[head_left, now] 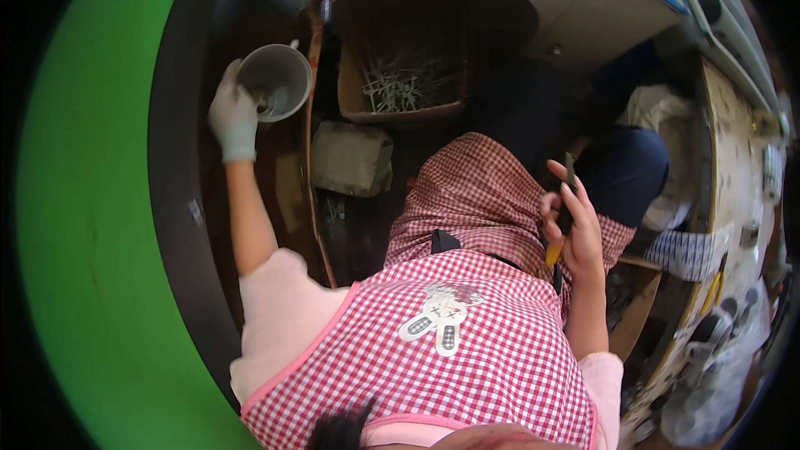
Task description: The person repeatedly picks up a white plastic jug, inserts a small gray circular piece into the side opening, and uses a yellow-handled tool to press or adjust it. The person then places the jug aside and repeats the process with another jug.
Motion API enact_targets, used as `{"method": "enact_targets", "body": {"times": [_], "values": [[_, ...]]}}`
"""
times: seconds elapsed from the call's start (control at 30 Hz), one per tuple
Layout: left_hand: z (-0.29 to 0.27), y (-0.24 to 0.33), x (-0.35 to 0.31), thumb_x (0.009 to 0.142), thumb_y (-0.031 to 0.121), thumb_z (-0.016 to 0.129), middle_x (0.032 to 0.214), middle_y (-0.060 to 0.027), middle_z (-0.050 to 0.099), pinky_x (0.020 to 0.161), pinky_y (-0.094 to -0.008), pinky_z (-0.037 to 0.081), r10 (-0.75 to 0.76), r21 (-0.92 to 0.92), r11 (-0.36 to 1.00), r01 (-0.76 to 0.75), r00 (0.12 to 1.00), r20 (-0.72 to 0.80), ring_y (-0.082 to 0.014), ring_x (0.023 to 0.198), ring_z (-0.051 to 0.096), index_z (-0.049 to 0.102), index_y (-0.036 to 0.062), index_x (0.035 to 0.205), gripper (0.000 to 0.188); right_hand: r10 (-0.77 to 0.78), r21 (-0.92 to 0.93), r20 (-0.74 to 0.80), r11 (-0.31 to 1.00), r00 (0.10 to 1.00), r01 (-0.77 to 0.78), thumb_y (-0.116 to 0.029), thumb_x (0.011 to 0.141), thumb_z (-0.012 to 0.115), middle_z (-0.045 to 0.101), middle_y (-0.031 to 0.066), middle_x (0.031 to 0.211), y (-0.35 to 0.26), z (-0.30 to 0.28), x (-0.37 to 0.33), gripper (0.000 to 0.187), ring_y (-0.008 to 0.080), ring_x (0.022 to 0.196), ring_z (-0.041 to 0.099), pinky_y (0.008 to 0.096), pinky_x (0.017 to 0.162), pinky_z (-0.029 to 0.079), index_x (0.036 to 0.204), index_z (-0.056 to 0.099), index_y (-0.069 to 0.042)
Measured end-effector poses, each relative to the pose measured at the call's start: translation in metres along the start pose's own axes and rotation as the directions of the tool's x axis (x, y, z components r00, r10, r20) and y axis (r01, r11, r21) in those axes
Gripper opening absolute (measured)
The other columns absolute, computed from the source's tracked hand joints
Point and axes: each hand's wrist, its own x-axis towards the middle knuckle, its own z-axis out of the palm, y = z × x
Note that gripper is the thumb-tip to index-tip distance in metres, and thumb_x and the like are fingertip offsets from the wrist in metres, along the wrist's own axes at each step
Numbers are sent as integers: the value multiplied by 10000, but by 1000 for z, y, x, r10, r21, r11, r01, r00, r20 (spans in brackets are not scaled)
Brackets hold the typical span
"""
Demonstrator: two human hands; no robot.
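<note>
Left hand (232, 114) grips a container (277, 79); half-curled right hand (582, 229) holds a tool (554, 252).

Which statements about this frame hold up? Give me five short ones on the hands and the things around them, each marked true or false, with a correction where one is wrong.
1. The left hand wears a pale glove. True.
2. The right hand holds the pale round container. False: the left hand holds it; the right hand holds a yellow-ended tool.
3. A heap of thin pale pieces lies in the cardboard box. True.
4. The apron is plain blue. False: it is checked in red and white.
5. A rabbit patch is on the apron. True.
</note>
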Motion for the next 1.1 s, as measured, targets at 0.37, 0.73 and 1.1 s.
{"method": "enact_targets", "body": {"times": [0.37, 0.73, 1.1], "values": [[83, 175, -177, 928, -119, 535, 1360, -156, 684, 1131, -332, 444, 446, -525, 851, 13, 510, 735, -241, 1303, 624, 633, -12, 1383, 478, -432, -43, -364, 893, 825, 449, -327, 1119, 405, 664, 78, 1262, -32, -13, 37, 445, 150, 1159, 613, 298, 1047, 464, 1376, 597, -20], [101, 285, -145, 815, 179, 848, 1527, -252, 496, 1150, -420, 403, 754, -698, 642, -316, 423, 503, -363, 1435, 488, 615, 58, 1281, 536, -443, -198, -206, 892, 872, 407, -159, 1052, 456, 620, 111, 1035, -27, -18, 15, 310, 158, 868, 610, 302, 776, 502, 1316, 432, 0], [49, 264, -97, 702, 306, 914, 1290, -308, 655, 1039, -543, 512, 837, -715, 457, -529, 527, 145, -432, 1209, 666, 735, 67, 946, 386, -280, 299, 225, 931, 933, 207, -211, 1133, 422, 665, 105, 1058, -119, -32, -36, 506, 127, 783, 682, 255, 727, 602, 1577, 330, 15]]}}
